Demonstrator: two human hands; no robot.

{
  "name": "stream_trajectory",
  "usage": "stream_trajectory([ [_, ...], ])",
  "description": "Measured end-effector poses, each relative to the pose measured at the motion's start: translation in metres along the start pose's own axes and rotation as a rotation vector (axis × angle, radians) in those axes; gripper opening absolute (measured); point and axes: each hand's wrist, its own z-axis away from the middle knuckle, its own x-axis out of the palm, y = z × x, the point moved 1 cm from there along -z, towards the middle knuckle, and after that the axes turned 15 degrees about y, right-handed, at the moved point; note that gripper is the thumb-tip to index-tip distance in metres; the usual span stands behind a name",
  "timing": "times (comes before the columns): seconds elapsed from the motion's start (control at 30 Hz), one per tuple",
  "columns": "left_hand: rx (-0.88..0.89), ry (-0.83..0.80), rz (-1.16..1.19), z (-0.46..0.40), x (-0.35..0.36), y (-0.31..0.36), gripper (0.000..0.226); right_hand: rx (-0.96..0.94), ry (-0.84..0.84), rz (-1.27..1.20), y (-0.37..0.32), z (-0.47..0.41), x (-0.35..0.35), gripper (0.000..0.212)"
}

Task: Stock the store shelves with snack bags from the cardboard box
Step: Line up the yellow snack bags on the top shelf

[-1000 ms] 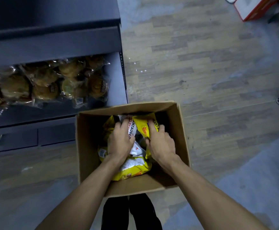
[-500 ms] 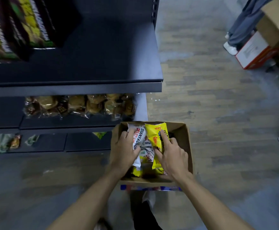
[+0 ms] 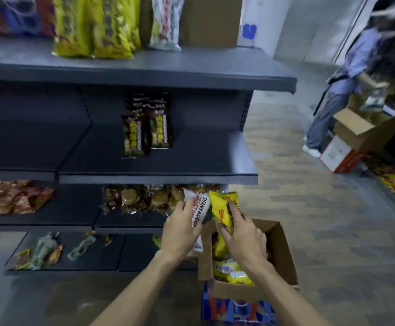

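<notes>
My left hand (image 3: 182, 228) grips a white snack bag (image 3: 197, 209) with red and black lettering. My right hand (image 3: 242, 236) grips a yellow snack bag (image 3: 221, 209). Both bags are held upright, side by side, above the open cardboard box (image 3: 283, 257) on the floor at lower right. More yellow and white bags (image 3: 233, 272) lie inside the box. The dark middle shelf (image 3: 191, 161) directly above my hands holds two dark brown bags (image 3: 146, 132).
The top shelf (image 3: 191, 71) carries yellow bags and a white bag. Clear packs of round pastries (image 3: 144, 198) sit on the shelf just behind my hands. A person (image 3: 347, 90) stands at the right beside open boxes (image 3: 356, 128). A blue patterned box (image 3: 236, 310) lies under the cardboard box.
Both hands have lifted the white and yellow bags up out of the box. My view has tilted upward, bringing the higher shelves and the person at right into sight.
</notes>
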Motion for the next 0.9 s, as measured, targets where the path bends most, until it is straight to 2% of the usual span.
stream_trajectory([
  [0.23, 0.054, 0.231, 0.043, -0.051, -0.112, 0.013, 0.055, -0.103, 0.2, -0.137, -0.086, -0.028, -0.084, 0.066],
  [0.43, 0.101, 0.384, 0.013, -0.098, -0.187, 0.027, 0.053, -0.189, 0.352, -0.162, -0.142, -0.066, -0.144, 0.064],
  [0.67, 0.083, 0.521, -0.038, -0.156, -0.238, 0.027, 0.053, -0.271, 0.427, -0.169, -0.194, -0.127, -0.184, 0.065],
  [0.9, 0.049, 0.624, -0.084, -0.203, -0.265, 0.004, 0.057, -0.357, 0.443, -0.224, -0.251, -0.185, -0.185, 0.063],
])
